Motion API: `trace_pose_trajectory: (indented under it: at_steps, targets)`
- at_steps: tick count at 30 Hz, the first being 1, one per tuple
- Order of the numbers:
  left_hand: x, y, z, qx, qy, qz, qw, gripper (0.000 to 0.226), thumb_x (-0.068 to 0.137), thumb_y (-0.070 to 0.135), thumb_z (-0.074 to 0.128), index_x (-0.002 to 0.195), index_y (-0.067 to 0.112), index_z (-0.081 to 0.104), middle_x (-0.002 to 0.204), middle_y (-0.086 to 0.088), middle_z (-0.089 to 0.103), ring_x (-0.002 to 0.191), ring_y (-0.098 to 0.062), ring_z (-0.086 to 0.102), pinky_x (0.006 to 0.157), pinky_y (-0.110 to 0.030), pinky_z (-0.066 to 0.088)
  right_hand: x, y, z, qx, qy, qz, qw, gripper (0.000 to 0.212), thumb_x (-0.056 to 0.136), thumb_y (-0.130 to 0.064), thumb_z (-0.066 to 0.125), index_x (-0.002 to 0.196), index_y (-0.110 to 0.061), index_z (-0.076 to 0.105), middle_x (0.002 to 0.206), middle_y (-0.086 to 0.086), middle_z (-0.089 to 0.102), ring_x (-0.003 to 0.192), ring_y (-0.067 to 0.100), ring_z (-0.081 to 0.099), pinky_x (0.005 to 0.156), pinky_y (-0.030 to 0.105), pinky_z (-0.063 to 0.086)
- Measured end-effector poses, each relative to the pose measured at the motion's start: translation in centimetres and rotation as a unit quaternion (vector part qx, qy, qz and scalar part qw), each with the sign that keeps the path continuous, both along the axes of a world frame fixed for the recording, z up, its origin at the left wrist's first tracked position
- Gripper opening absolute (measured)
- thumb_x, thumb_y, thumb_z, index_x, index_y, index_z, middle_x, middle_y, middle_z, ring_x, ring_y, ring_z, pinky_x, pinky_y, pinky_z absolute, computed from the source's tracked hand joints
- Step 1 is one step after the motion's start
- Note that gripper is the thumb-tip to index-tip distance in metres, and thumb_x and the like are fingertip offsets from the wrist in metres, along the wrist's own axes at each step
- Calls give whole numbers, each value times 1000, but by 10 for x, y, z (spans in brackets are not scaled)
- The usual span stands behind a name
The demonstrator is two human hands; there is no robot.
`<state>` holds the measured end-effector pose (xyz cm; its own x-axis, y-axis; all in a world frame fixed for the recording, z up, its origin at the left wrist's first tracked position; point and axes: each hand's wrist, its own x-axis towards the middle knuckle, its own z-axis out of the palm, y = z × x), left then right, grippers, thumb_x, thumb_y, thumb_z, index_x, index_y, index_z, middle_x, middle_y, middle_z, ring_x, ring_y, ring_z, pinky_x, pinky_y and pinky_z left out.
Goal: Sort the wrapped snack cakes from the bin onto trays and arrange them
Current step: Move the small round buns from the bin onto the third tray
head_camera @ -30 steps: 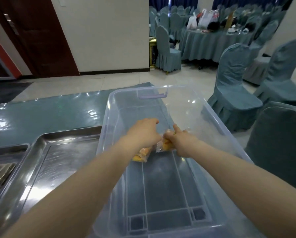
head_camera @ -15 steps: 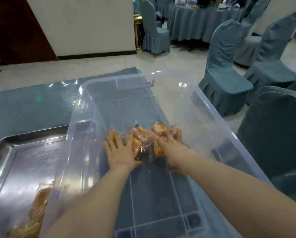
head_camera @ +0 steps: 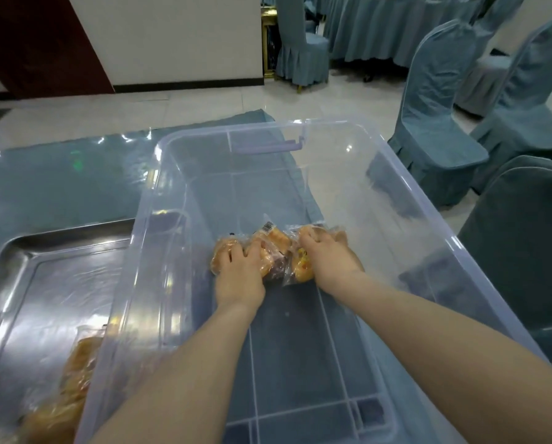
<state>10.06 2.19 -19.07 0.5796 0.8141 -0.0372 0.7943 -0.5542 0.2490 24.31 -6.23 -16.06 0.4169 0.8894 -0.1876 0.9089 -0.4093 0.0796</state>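
Observation:
A clear plastic bin (head_camera: 396, 200) sits on the table with both my hands inside it. On the bin floor lies a small heap of wrapped snack cakes (head_camera: 273, 241), golden in clear wrappers. My left hand (head_camera: 239, 270) presses down on the left cakes, fingers curled over them. The right-hand cakes are under my right hand (head_camera: 327, 257), whose fingers close around one wrapper. Left of the bin lies a steel tray (head_camera: 44, 283) with more wrapped cakes (head_camera: 73, 379) at its near end, seen partly through the bin wall.
The table has a teal cloth under clear plastic (head_camera: 60, 181). Covered chairs (head_camera: 435, 123) stand close on the right, beyond the table edge. A clothed banquet table (head_camera: 380, 30) stands far back. The bin's near floor is bare.
My fingers have curled from a flat spread into a grasp on the cakes. The view has dipped and come closer, so the tray's cakes show at lower left.

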Motion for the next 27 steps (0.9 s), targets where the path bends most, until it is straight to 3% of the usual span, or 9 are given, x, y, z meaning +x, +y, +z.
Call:
trace_pose_trajectory:
  at_steps: [5,10,14,19,22,25,27]
  targets:
    - [-2,1,27,-33,-39,62,997,63,76,4,60,133,24,42,137,-8,42,123,-31,36,98,-39,39,0,2,25,75,67,-4,995,50,83,-6,61,126,-16,37,130,12,48,112,37,51,86,42,47]
    - [-2,7,80,-17,-125,62,990,58,78,15,64,132,21,43,130,-10,48,117,-34,41,95,-40,37,-4,-1,71,178,75,-1,981,55,78,-2,57,127,-21,39,124,8,49,103,37,56,75,38,45]
    - [-17,14,133,-2,-229,23,973,59,77,24,70,130,25,44,126,-6,51,111,-31,48,94,-40,42,-14,-15,115,271,122,-22,955,65,76,-7,59,130,-37,36,97,-1,45,83,29,55,64,31,37]
    - [-81,1,185,41,-379,-3,925,62,74,43,75,127,32,45,116,2,56,101,-18,54,82,-29,43,-53,-32,169,335,156,53,928,78,71,-14,71,128,-47,32,98,-8,44,85,18,47,74,32,39]
    - [-133,-18,206,-11,-477,13,879,71,68,49,78,128,43,39,119,8,55,99,-7,57,81,-23,46,-94,-35,191,366,164,108,910,85,69,-10,75,126,-51,28,106,-3,52,93,19,52,78,34,43]
    - [-189,-38,213,-14,-541,27,840,78,64,49,78,130,47,36,115,16,53,97,3,57,77,-14,49,-143,-29,205,422,187,141,876,74,73,-12,75,127,-45,35,106,0,56,91,16,53,76,29,44]
    - [-227,-45,210,4,-552,32,834,75,67,48,75,131,43,37,113,14,53,94,4,57,73,-12,48,-178,-24,213,452,209,167,851,65,77,-15,72,124,-45,38,103,-1,57,87,14,53,71,24,41]
